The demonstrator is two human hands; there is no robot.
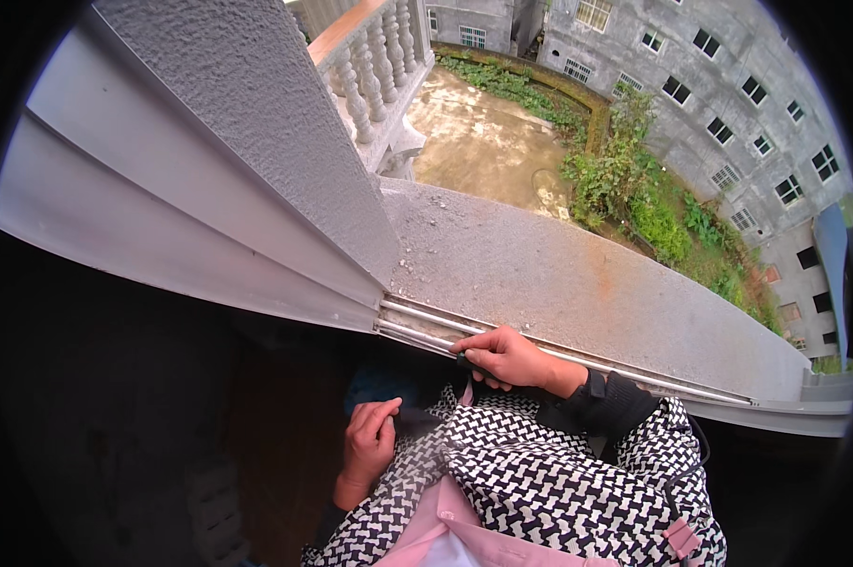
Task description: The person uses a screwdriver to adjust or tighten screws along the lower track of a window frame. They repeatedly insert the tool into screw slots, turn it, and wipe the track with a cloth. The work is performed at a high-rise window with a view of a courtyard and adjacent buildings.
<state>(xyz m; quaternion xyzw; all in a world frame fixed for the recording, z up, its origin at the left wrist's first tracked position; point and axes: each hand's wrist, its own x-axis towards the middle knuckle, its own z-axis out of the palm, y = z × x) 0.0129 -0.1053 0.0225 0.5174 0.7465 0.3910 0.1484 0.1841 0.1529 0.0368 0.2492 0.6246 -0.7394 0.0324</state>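
My right hand (516, 361) rests at the inner edge of the window track (426, 315), a pair of pale rails along the sill. Its fingers are closed around a small black handle (468, 363); the tool's other end is hidden. The index finger stretches along the rail. Lower and to the left, my left hand (370, 437) is closed in front of my body, with its fingers curled together. A dark shape (413, 421) juts out beside its fingertips, too dim to name. Both arms wear black cuffs and black-and-white patterned sleeves.
A rough concrete ledge (540, 269) with loose crumbs and a rusty stain lies beyond the track, with a drop to a yard (483, 132) outside. At left stands a pale window frame (190, 227). A balustrade (375, 71) rises past the wall. The room below is dark.
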